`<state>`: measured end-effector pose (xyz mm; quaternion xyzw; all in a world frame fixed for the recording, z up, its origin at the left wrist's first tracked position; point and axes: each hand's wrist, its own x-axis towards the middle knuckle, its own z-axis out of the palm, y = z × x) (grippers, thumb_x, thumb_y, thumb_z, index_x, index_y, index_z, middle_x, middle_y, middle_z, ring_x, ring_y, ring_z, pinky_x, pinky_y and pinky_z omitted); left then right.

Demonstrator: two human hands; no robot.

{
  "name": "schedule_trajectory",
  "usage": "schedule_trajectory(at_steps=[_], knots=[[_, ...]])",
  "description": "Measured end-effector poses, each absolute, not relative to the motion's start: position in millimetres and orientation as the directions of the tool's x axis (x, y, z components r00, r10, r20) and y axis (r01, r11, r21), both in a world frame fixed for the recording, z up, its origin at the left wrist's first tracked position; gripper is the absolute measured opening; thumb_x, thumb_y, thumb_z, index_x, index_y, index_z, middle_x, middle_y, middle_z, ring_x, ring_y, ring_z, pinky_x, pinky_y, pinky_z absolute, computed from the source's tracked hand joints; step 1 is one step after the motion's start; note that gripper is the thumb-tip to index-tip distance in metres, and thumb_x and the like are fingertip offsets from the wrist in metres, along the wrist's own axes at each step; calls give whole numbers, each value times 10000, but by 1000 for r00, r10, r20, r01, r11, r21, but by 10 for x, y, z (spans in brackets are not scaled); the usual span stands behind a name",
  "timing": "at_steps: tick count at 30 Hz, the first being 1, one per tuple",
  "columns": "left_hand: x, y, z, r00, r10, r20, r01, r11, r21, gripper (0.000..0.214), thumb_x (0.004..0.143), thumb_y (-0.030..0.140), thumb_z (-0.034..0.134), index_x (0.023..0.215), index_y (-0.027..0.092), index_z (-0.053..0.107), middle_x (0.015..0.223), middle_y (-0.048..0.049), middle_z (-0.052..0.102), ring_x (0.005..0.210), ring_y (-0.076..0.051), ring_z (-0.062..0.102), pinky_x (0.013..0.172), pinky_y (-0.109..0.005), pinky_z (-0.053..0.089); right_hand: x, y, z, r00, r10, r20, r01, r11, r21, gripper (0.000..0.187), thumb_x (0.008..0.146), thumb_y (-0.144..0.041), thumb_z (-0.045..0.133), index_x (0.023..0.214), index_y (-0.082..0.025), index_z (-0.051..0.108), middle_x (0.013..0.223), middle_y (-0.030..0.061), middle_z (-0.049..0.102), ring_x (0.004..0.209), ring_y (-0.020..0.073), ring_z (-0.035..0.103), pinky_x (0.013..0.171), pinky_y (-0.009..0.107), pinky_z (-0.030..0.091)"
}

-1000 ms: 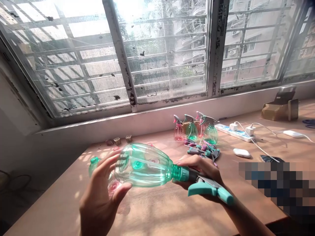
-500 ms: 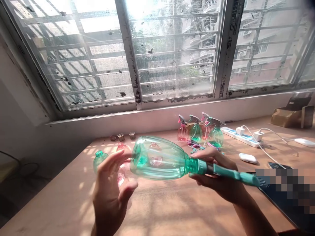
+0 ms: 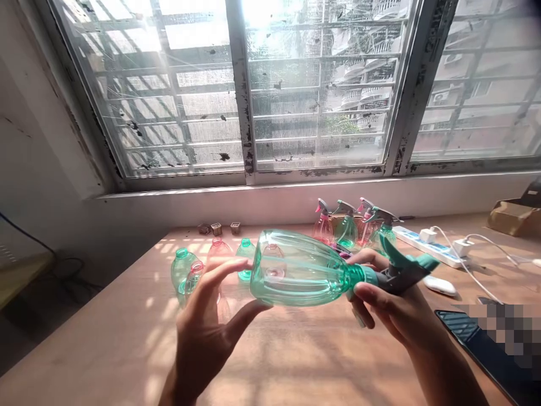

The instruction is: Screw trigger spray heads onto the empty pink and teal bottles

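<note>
A clear green spray bottle (image 3: pixel 300 270) lies sideways in the air above the table, its base to the left. My right hand (image 3: pixel 393 304) is closed around the neck and collar, thumb in front. The bottle's teal and grey spray head (image 3: pixel 401 268) juts out past that hand to the right. At the base, my left hand (image 3: pixel 211 321) curves its thumb and fingers about the bottom edge; the thumb tip meets the lower side. Behind the left hand stand headless green bottles (image 3: pixel 181 270) and pink bottles (image 3: pixel 217 248), partly hidden.
Several spray bottles with heads (image 3: pixel 346 228) stand near the wall. A white power strip (image 3: pixel 431 245) with plugged chargers, a white case (image 3: pixel 440 285) and a dark tablet (image 3: pixel 482 344) are at the right. Small square pots (image 3: pixel 216 228) sit by the wall under the window.
The spray head has turned so its trigger side points up. My left hand has come onto the bottle's base from beside it. The camera view has shifted left.
</note>
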<state>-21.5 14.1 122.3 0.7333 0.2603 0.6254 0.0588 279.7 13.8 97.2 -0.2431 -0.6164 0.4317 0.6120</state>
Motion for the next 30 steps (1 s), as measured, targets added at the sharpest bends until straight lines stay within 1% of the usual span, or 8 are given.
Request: schedule_trajectory(at_steps=[4, 7, 10, 15, 18, 21, 26, 30], knots=[[-251, 151, 1235, 161, 664, 730, 325, -734, 596, 481, 980, 577, 745, 1404, 350, 716, 1360, -82, 756, 1181, -272, 757, 1005, -358, 656, 2799, 88, 966, -48, 817, 574, -66, 571, -818, 290, 943, -451, 871, 1155, -321, 721, 551, -73, 675, 445, 178, 626, 473, 317, 495], [-224, 159, 1245, 84, 766, 637, 323, -626, 710, 378, 1019, 570, 689, 1319, 352, 761, 1268, -71, 799, 1071, -250, 799, 869, -316, 693, 2790, 76, 958, -48, 791, 610, 60, 612, -788, 298, 942, -414, 877, 1178, -312, 726, 578, -64, 696, 493, 179, 648, 527, 324, 532], [-174, 179, 1239, 40, 760, 648, 328, -623, 710, 364, 987, 503, 767, 1321, 358, 767, 1260, -54, 799, 1085, -245, 791, 903, -321, 683, 2777, 109, 963, -49, 814, 579, 35, 581, -813, 296, 929, -366, 895, 1160, -292, 725, 580, -70, 683, 506, 171, 659, 542, 310, 546], [-158, 204, 1208, 74, 586, 807, 288, -787, 545, 403, 992, 328, 796, 1387, 393, 745, 1397, -39, 724, 1319, -266, 685, 1091, -358, 599, 2744, 196, 994, -136, 877, 462, -289, 411, -865, 275, 941, -398, 880, 1114, -273, 707, 679, -41, 750, 428, 124, 634, 418, 243, 418], [-163, 190, 1211, 97, 556, 826, 267, -814, 516, 445, 1000, 237, 783, 1405, 415, 726, 1434, -20, 707, 1413, -255, 620, 1187, -376, 535, 2722, 233, 1012, -156, 909, 386, -360, 311, -880, 312, 918, -434, 899, 1058, -233, 706, 664, -33, 747, 413, 108, 614, 419, 236, 401], [-136, 159, 1253, 103, 572, 814, 218, -811, 543, 388, 1014, 277, 770, 1381, 396, 738, 1448, -25, 706, 1439, -258, 601, 1177, -372, 549, 2714, 244, 1008, -146, 909, 390, -328, 328, -886, 329, 913, -441, 903, 1060, -235, 693, 685, -28, 759, 439, 118, 629, 462, 256, 445], [-77, 121, 1342, -27, 804, 594, 82, -590, 803, 284, 944, 497, 826, 1136, 292, 786, 1323, -65, 781, 1202, -268, 769, 971, -341, 671, 2675, 150, 1003, -32, 881, 473, -104, 467, -878, 305, 915, -395, 896, 1110, -300, 682, 601, -66, 715, 528, 186, 662, 568, 337, 514], [-55, 137, 1328, -77, 841, 536, 66, -532, 844, 332, 855, 422, 926, 1091, 257, 762, 1164, -58, 819, 1135, -274, 786, 1000, -400, 667, 2637, 114, 1018, 22, 873, 487, 27, 486, -873, 329, 892, -386, 908, 1123, -316, 684, 579, -86, 687, 540, 203, 653, 599, 369, 519]])
